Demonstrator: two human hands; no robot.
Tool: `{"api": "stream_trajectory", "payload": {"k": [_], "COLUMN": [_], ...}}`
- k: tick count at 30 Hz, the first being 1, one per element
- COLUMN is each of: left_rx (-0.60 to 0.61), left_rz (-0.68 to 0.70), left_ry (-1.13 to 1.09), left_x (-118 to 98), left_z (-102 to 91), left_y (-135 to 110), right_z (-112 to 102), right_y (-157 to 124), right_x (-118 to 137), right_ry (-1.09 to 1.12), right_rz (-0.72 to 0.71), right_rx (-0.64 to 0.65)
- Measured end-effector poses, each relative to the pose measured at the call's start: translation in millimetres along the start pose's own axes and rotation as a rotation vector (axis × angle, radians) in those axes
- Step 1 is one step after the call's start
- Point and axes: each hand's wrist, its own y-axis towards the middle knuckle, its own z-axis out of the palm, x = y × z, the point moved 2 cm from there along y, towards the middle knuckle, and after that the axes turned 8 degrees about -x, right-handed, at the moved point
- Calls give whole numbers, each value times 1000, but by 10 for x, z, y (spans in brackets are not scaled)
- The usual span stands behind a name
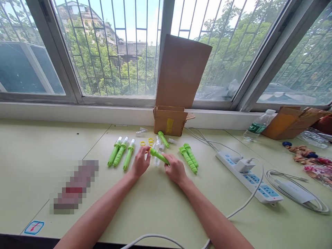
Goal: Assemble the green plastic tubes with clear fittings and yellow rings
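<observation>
My right hand (pixel 176 169) is closed round the lower end of a green plastic handle (pixel 159 156), which lies tilted between both hands. At its wider collar, the fingertips of my left hand (pixel 140 162) pinch what looks like a small yellow ring, partly hidden by the fingers. Left of my hands lie several green handles with clear tops (pixel 121 152). To the right are two green handles without clear tops (pixel 189 157), and another green handle (pixel 163 139) leans by the box. Loose yellow rings (pixel 150 140) and clear plastic pieces (pixel 158 140) lie just beyond my hands.
An open cardboard box (pixel 169 121) stands against the window sill. To the right are a white power strip (pixel 249 178) with cables, a coiled cable (pixel 298 190), a plastic bottle (pixel 259 125) and small dolls (pixel 303 154). A loose cable (pixel 160 236) crosses the front edge.
</observation>
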Motion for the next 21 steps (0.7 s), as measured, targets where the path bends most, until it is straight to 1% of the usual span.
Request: {"api": "stream_trajectory", "payload": {"k": [9, 16, 21], "left_rx": [5, 18, -7], "left_rz": [-19, -16, -15], "left_ry": [-24, 26, 59], "left_x": [-39, -38, -19], "left_z": [-21, -26, -31], "left_y": [18, 9, 6], "right_z": [3, -9, -10], "right_y": [-2, -3, -7], "right_x": [4, 15, 16], "right_ry": [10, 22, 42], "right_rz": [-12, -31, -33], "right_rx": [-26, -43, -42]}}
